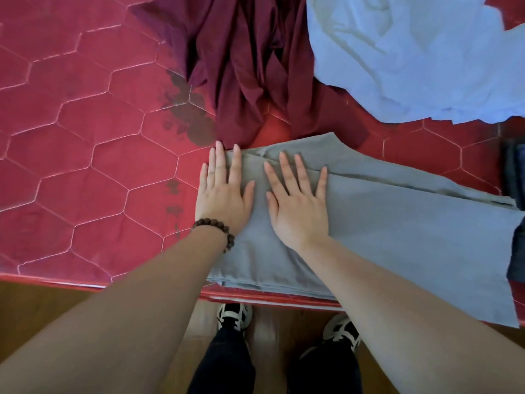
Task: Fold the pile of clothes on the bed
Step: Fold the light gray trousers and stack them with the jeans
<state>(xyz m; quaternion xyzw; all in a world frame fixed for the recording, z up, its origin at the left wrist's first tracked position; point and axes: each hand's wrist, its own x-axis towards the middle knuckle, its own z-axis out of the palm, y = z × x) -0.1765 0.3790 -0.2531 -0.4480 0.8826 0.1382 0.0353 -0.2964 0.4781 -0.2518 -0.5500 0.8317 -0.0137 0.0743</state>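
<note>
- The bed [85, 155], covered by a red quilted mattress with a hexagon stitch pattern, stretched bare to the left of both hands; dark blotches marked it just left of the left hand.
- The left hand [223, 194], with a brown bead bracelet [216, 231] at its wrist, lay flat with fingers straight and spread. It grasped nothing and pressed down on the left end of the grey garment [397, 223], its outer fingers overlapping the edge onto the mattress.
- The right hand [298, 206] lay just beside it, also flat with fingers splayed, pressing the same cloth and holding nothing.
- The grey garment, apparently trousers laid double, ran from under both hands away to the right along the near edge of the bed, its far end hanging over that edge.
- Beyond the fingertips, a crumpled maroon garment [250, 66] lay unfolded; to its right, well beyond the right hand, lay a rumpled pale blue garment [403, 61].
- At the far right, something dark blue [515, 172] showed at the frame edge; what it was could not be told.
- In my judgement, the step in hand was smoothing the grey piece flat after its lengthwise fold.
- The next move probably called for taking one end and bringing it across to the other, edges aligned; two garments at least remained, so the task looked early.
</note>
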